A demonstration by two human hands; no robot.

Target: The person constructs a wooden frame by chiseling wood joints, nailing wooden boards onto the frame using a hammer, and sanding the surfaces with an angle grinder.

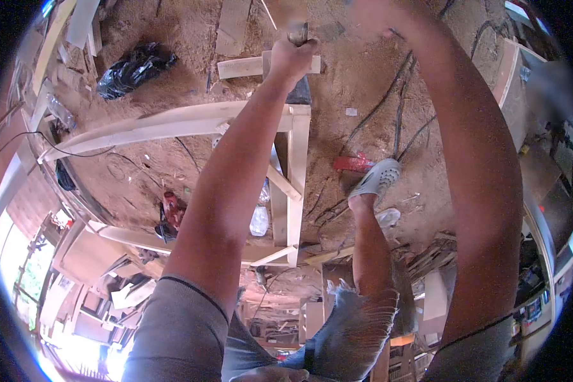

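My left hand [293, 58] is closed around a short grey-brown piece [297, 33] at the top centre; its upper end is blurred. Just below this hand is a dark block-like surface [299, 91] at the corner of a pale wooden frame [297, 165]. A short wooden slat [240, 67] lies across beside the hand. My right hand [375, 20] is raised at the top, right of my left hand, and smeared by motion. Its fingers and anything in them cannot be made out.
The frame's long curved rail [149, 125] runs left. A black plastic bag [135, 70] lies upper left. Dark cables [399, 114] cross the dirt floor. A red object [353, 163] touches my light clog [379, 178]. Boards and wood scraps lie at both sides.
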